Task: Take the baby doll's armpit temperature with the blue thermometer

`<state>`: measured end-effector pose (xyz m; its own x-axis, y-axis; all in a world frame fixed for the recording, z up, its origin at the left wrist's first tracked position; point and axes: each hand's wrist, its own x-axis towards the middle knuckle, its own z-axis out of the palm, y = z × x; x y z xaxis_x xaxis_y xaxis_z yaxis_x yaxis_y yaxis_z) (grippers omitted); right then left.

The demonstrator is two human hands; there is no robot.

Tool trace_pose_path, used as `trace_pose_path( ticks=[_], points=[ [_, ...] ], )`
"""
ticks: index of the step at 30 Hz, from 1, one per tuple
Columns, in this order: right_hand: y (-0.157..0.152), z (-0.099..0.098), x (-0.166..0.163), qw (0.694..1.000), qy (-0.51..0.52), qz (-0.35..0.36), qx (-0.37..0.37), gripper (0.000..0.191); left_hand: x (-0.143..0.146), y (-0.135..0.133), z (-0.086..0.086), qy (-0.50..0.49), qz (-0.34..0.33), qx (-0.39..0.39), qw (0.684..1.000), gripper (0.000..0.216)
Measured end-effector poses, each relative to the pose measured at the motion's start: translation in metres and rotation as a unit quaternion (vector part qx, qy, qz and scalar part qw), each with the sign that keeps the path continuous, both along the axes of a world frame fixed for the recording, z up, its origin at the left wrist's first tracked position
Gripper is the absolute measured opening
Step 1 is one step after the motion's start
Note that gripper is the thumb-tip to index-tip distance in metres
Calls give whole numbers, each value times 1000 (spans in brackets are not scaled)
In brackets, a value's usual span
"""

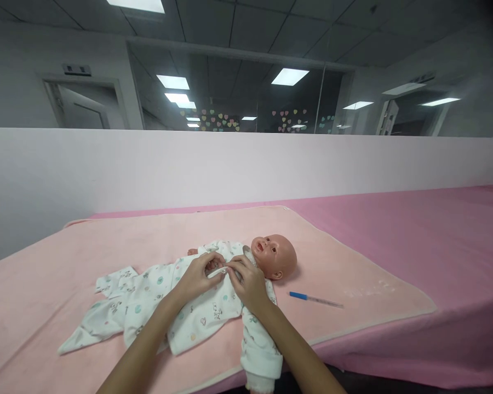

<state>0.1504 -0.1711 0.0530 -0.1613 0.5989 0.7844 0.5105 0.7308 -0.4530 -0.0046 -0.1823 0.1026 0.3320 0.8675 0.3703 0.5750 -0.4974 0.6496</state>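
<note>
A baby doll (280, 256) lies on its back with its head to the right, dressed in a white printed baby top (207, 323). Printed trousers (142, 293) of matching cloth cover its legs, which point left. Over the chest, my left hand (199, 276) pinches the edge of the top's front. My right hand (246, 279) grips the same edge close to the neck, fingertips almost touching those of the left. Any fastener between the fingers is too small to make out. One sleeve (261, 347) hangs toward me over the near edge.
A thermometer-like stick with a blue cap (298, 295) lies right of the doll. Beneath is a peach mat (353, 262) on a pink sheet (456, 241). A low white wall (230, 169) with glass above it stands behind.
</note>
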Motion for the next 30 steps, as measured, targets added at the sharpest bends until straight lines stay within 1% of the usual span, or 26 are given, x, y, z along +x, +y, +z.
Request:
trace_pose_path(
  ticks=[4, 8, 14, 16, 18, 21, 24, 27, 30],
  points=[
    [2, -1, -1, 1000, -17, -11, -6, 18, -3, 1, 0, -37, -23, -55, 998, 22],
    [3, -2, -1, 1000, -14, -12, 2, 17, -8, 4, 0, -74, -47, -118, 989, 30],
    [2, -2, -2, 1000, -3, -7, 17, 15, -14, 8, 0, -112, -72, -177, 975, 36],
    [2, -2, -2, 1000, -3, -2, 21, 14, -14, 8, 1, -116, -80, -188, 972, 37],
    [1, -1, -1, 1000, -3, 0, 25, 15, -13, 7, 2, -117, -73, -191, 972, 38],
    [1, -1, -1, 1000, -4, -1, 25, 16, -12, 4, 5, -114, -56, -192, 973, 44],
    [1, -2, -2, 1000, -2, -1, 22, 15, -13, 1, 8, -119, -60, -205, 970, 51],
    [1, -2, -2, 1000, -1, -2, 20, 13, -14, -1, 10, -128, -66, -220, 965, 51],
    [1, -2, -2, 1000, -3, -2, 26, 14, -15, -2, 10, -125, -54, -218, 967, 49]
  ],
)
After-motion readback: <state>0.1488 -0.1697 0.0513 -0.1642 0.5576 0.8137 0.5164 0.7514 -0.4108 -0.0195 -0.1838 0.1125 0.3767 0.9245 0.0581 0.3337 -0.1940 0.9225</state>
